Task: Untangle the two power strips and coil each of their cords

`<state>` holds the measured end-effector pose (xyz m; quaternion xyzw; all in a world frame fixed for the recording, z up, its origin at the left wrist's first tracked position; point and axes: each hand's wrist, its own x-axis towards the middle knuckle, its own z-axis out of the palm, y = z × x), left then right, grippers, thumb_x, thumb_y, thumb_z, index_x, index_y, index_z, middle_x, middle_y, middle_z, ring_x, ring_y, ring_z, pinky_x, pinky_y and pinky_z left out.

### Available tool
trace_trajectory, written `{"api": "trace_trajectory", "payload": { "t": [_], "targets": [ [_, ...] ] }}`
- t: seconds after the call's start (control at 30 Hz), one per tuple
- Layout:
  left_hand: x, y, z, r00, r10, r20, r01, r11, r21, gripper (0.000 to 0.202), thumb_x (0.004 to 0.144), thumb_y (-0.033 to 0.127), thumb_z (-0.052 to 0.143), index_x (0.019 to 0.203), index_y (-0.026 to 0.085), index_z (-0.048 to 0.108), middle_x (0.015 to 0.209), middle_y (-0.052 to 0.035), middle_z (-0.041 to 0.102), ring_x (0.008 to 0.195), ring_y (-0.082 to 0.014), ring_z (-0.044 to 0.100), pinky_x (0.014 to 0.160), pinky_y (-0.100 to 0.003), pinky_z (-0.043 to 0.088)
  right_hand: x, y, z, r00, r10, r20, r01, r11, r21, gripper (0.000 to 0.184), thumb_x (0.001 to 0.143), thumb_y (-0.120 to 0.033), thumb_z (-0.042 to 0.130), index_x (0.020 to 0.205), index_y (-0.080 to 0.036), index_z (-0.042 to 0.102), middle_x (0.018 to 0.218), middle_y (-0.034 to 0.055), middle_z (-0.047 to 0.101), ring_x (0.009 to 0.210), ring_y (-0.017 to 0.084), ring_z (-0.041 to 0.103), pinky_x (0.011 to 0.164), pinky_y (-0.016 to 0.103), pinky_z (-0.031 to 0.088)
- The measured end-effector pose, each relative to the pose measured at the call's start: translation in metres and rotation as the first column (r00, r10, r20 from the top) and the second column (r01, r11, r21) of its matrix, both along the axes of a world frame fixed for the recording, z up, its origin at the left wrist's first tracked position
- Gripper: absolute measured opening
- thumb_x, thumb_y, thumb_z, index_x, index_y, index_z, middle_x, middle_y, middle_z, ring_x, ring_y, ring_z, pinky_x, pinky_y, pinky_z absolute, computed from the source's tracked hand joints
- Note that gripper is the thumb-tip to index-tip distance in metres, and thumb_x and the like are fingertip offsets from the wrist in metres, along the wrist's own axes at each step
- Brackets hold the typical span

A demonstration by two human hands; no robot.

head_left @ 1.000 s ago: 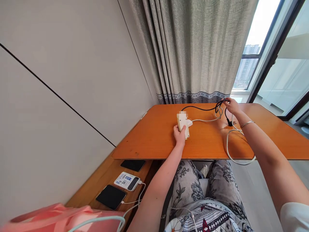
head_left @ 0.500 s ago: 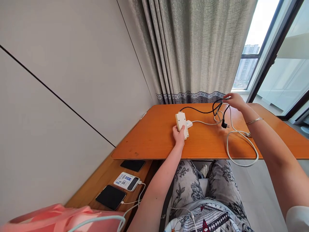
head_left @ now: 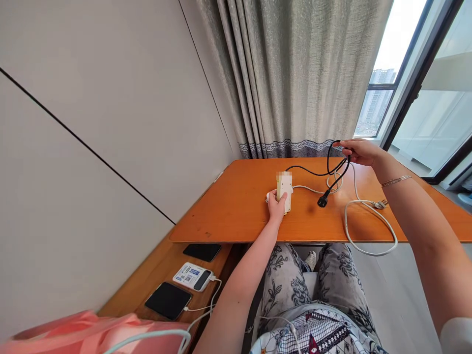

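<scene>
Freely, the black plug [head_left: 323, 200] dangles inside the near table edge [head_left: 221, 241].

I wear a white sleeve [head_left: 457, 335] on my right arm [head_left: 424, 241], thin silvery bangles [head_left: 396, 181] near the wrist, grey trousers [head_left: 341, 275] printed with dark leafy sprigs, and a pale garment [head_left: 326, 327] patterned with checks and a red motif.

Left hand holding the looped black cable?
No: the left hand grips a cream rectangular block, while the right hand holds the looped black cable.
</scene>
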<state>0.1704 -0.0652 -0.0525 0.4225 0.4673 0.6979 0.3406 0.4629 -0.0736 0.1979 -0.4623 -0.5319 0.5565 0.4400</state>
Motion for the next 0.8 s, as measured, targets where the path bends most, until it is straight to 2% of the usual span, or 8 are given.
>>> {"api": "trace_trajectory", "payload": {
  "t": [0.1,0.23,0.4,0.47,0.57,0.63,0.73,0.8],
  "targets": [
    [0.002,-0.005,0.005,0.994,-0.064,-0.092,0.063,0.998,-0.011,0.03,0.07,0.027,0.077,0.093,0.021,0.058,0.095,-0.0048,0.065,0.094,-0.0218,0.063,0.085,-0.033,0.047,-0.002,0.009,-0.002,0.97,-0.058,-0.235,0.054,0.998,-0.024,0.007,0.091,-0.017,0.056,0.094,-0.014,0.062,0.053,-0.008,0.039,0.037,0.002,0.024,0.031,0.009,0.027],
    [0.003,-0.009,0.009,0.989,-0.096,-0.112,0.098,0.995,0.01,0.03,0.069,0.027,0.078,0.09,0.022,0.059,0.093,-0.004,0.063,0.095,-0.0221,0.062,0.087,-0.033,0.046,0.006,0.031,-0.005,0.833,-0.169,-0.527,0.22,0.975,0.034,0.016,0.088,-0.006,0.05,0.08,-0.019,0.049,0.055,-0.0093,0.037,0.036,0.002,0.021,0.031,0.007,0.031],
    [0.003,-0.01,0.008,0.984,-0.122,-0.131,0.131,0.989,0.067,0.031,0.069,0.029,0.079,0.092,0.022,0.059,0.093,-0.0045,0.064,0.093,-0.0218,0.062,0.086,-0.033,0.046,0.005,0.048,-0.015,0.68,-0.303,-0.668,0.392,0.92,-0.017,0.028,0.088,0.001,0.038,0.072,-0.022,0.035,0.057,-0.0087,0.039,0.036,0.003,0.022,0.035,0.008,0.037],
    [0.003,-0.011,0.008,0.981,-0.132,-0.14,0.148,0.983,0.107,0.032,0.069,0.032,0.078,0.093,0.022,0.059,0.093,-0.0047,0.064,0.09,-0.0217,0.062,0.084,-0.033,0.047,-0.004,0.047,-0.023,0.715,-0.317,-0.624,0.382,0.924,-0.032,0.027,0.09,0.001,0.037,0.074,-0.021,0.039,0.061,-0.0067,0.046,0.039,0.003,0.033,0.043,0.01,0.045],
    [0.004,-0.013,0.011,0.984,-0.12,-0.134,0.14,0.979,0.148,0.033,0.07,0.036,0.077,0.093,0.022,0.059,0.092,-0.0048,0.065,0.086,-0.0211,0.062,0.08,-0.032,0.047,-0.021,0.039,-0.039,0.904,-0.233,-0.359,0.253,0.967,0.009,0.022,0.091,-0.002,0.043,0.078,-0.02,0.044,0.071,-0.0022,0.057,0.055,0.005,0.055,0.062,0.017,0.056],
    [0.004,-0.014,0.013,0.988,-0.095,-0.123,0.114,0.981,0.158,0.033,0.07,0.036,0.077,0.093,0.022,0.059,0.092,-0.0051,0.065,0.086,-0.021,0.062,0.079,-0.032,0.048,-0.027,0.033,-0.048,0.975,-0.137,-0.174,0.14,0.99,0.003,0.017,0.091,-0.006,0.051,0.079,-0.018,0.048,0.078,0.0017,0.063,0.067,0.008,0.064,0.072,0.023,0.058],
    [0.004,-0.013,0.013,0.992,-0.081,-0.096,0.095,0.984,0.149,0.035,0.07,0.038,0.077,0.094,0.021,0.058,0.094,-0.0056,0.065,0.087,-0.0212,0.062,0.079,-0.032,0.047,-0.026,0.028,-0.058,0.998,-0.056,-0.008,0.056,0.997,-0.053,0.012,0.085,-0.013,0.066,0.079,-0.015,0.056,0.079,0.0071,0.067,0.071,0.017,0.07,0.071,0.031,0.059],
    [0.003,-0.012,0.011,0.993,-0.082,-0.084,0.093,0.985,0.146,0.036,0.07,0.04,0.076,0.094,0.021,0.057,0.093,-0.0054,0.065,0.087,-0.0207,0.062,0.079,-0.031,0.047,-0.018,0.027,-0.063,0.964,-0.076,0.254,0.078,0.997,-0.001,0.011,0.082,-0.018,0.072,0.079,-0.014,0.062,0.078,0.0083,0.07,0.07,0.019,0.07,0.068,0.032,0.059]
  ]
}}
